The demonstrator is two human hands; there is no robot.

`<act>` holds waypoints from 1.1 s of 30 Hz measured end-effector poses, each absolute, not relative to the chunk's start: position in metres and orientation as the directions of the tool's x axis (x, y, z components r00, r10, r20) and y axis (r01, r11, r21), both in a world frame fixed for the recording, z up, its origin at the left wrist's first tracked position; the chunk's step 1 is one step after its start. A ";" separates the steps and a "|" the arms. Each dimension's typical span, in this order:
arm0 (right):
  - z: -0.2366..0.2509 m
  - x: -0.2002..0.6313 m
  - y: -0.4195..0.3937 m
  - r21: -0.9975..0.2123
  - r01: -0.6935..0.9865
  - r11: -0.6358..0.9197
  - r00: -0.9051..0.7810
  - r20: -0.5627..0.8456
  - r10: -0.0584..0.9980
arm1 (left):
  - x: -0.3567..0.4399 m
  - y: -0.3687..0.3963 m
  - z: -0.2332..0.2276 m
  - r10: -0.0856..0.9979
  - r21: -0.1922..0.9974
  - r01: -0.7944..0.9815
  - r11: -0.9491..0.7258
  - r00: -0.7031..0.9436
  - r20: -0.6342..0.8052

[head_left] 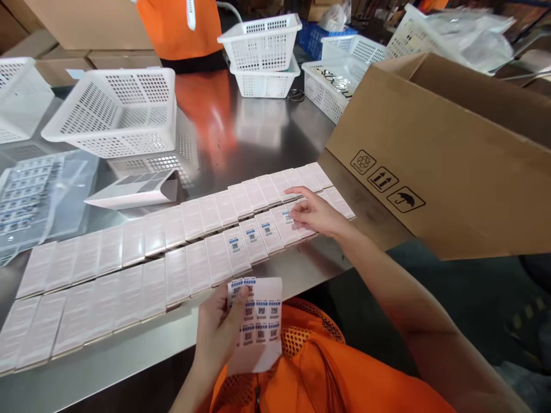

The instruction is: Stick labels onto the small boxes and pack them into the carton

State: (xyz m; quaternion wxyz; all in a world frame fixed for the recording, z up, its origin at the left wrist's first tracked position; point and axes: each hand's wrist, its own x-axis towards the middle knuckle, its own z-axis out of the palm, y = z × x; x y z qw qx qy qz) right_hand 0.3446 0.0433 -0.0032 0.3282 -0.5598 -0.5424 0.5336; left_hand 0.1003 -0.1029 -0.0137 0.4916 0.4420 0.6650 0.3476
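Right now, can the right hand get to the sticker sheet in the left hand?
Probably yes. The right hand is at the front row of boxes, and nothing seems to block its way to the sticker sheet, mostly uncovered in the left hand.

From here I see room to reach across the worktop (267, 152) beyond the small boxes (174, 232), with the big carton (413, 155) blocking the right, a basket (129, 143) the left, and stacked baskets (260, 54) farther back.
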 end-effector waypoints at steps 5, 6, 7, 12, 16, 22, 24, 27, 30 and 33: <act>-0.016 0.342 0.056 -0.889 0.379 -0.255 -0.150 -0.331 0.931 | 0.099 -0.111 -0.015 0.907 0.883 0.219 0.415 -0.176 -0.383; -0.017 0.342 0.055 -0.881 0.399 -0.254 -0.146 -0.334 0.931 | 0.097 -0.111 -0.016 0.905 0.877 0.233 0.420 -0.180 -0.386; -0.017 0.342 0.055 -0.872 0.420 -0.251 -0.144 -0.337 0.930 | 0.096 -0.111 -0.017 0.903 0.870 0.250 0.425 -0.183 -0.389; -0.015 0.340 0.055 -0.832 0.507 -0.227 -0.133 -0.336 0.933 | 0.095 -0.109 -0.019 0.901 0.868 0.252 0.428 -0.198 -0.387; -0.016 0.339 0.054 -0.811 0.553 -0.189 -0.110 -0.297 0.949 | 0.097 -0.108 -0.021 0.901 0.877 0.215 0.430 -0.166 -0.401; -0.016 0.335 0.053 -0.780 0.605 -0.163 -0.079 -0.262 0.962 | 0.096 -0.109 -0.030 0.903 0.885 0.190 0.425 -0.160 -0.399; -0.014 0.334 0.052 -0.770 0.618 -0.159 -0.066 -0.253 0.965 | 0.095 -0.109 -0.031 0.909 0.887 0.206 0.413 -0.163 -0.385; -0.012 0.332 0.051 -0.761 0.630 -0.155 -0.050 -0.240 0.970 | 0.094 -0.109 -0.031 0.912 0.885 0.230 0.406 -0.160 -0.377; -0.012 0.331 0.051 -0.761 0.630 -0.153 -0.041 -0.229 0.973 | 0.093 -0.110 -0.030 0.914 0.883 0.239 0.403 -0.154 -0.375; -0.014 0.332 0.051 -0.771 0.619 -0.147 -0.043 -0.221 0.974 | 0.094 -0.111 -0.030 0.909 0.885 0.215 0.414 -0.153 -0.388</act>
